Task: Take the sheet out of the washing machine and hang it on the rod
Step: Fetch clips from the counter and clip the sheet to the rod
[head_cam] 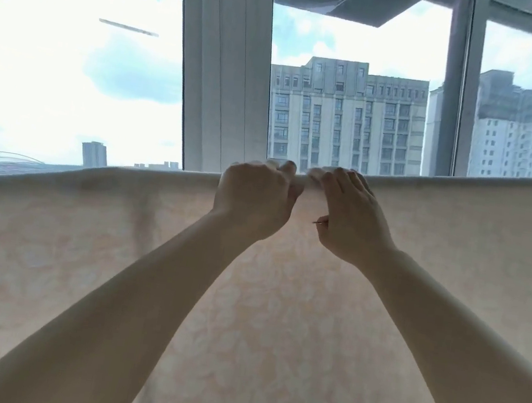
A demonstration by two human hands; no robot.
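Head view: both arms reach up to the top fold of a pale peach patterned sheet [85,279], which hangs across the whole width of the frame in front of a window.
Sheet: already out of the washing machine and draped over the rod; the rod itself is hidden under the fold, so I can only judge it runs along that top line.
Left hand [255,196]: fingers curled over the top edge, holding a small bunch of cloth.
Right hand [350,216]: just beside the left, fingers bent onto the same fold, seemingly pinching the cloth, though the fingertips are partly out of sight behind the edge.
Step in hand: looks like the last one, evening out the cloth at the middle of the rod.
Next move: probably calls for the two hands to draw apart along the fold, smoothing the bunched patch between them.
Around: a thick white window frame post [224,70] stands right behind the hands; tall apartment blocks [346,117] and cloudy sky beyond the glass.
In the way: nothing blocks the hands; the post sits close behind the fold.
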